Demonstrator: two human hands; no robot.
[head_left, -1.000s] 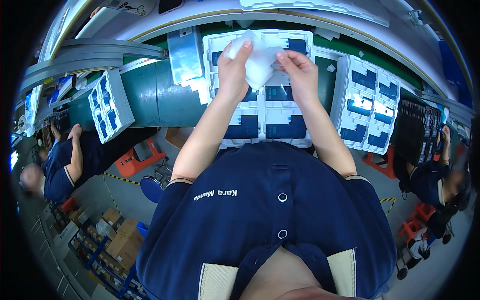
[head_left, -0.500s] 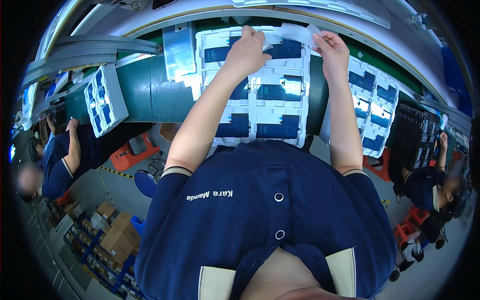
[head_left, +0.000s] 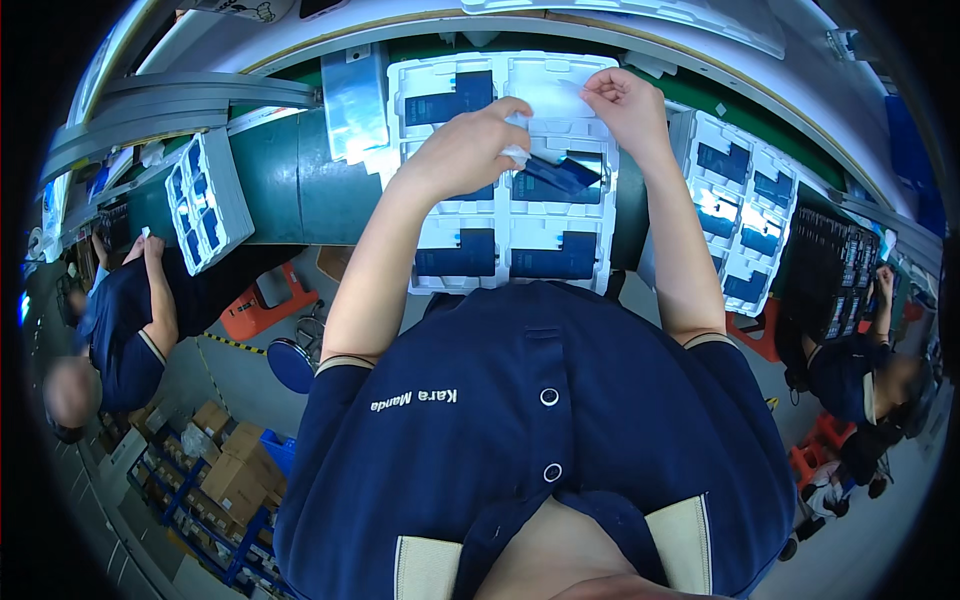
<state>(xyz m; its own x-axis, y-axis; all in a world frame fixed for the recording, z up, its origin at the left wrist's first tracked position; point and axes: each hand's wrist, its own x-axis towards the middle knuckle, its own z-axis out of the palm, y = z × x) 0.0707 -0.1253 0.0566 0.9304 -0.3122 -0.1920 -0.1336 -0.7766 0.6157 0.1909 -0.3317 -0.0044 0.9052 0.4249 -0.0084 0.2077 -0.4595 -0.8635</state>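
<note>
My left hand [head_left: 468,150] is closed, with a crumpled white wipe [head_left: 516,155] between its fingers. From those fingers a dark, flat, shiny piece [head_left: 562,175] sticks out, tilted over the middle-right pocket of a white moulded tray [head_left: 612,190]. Dark L-shaped flat pieces lie in other pockets, such as the near-right piece [head_left: 553,255] and the far-left piece [head_left: 450,100]. At the tray's far-right pocket, which shows white, my right hand [head_left: 630,105] has thumb and fingers pinched together. Whatever they may hold blends into the white behind.
Clear plastic sleeves [head_left: 357,105] lie left of the tray. Similar filled trays stand at the right [head_left: 745,210] and far left [head_left: 208,200]. Co-workers sit on both sides: one person [head_left: 130,320] left, another person [head_left: 860,375] right. A white scrap [head_left: 650,65] lies behind the tray.
My left hand has come nearer and left, with the dark piece now out in its fingers. My right hand has moved left and slightly nearer; the white strip it held no longer shows there.
</note>
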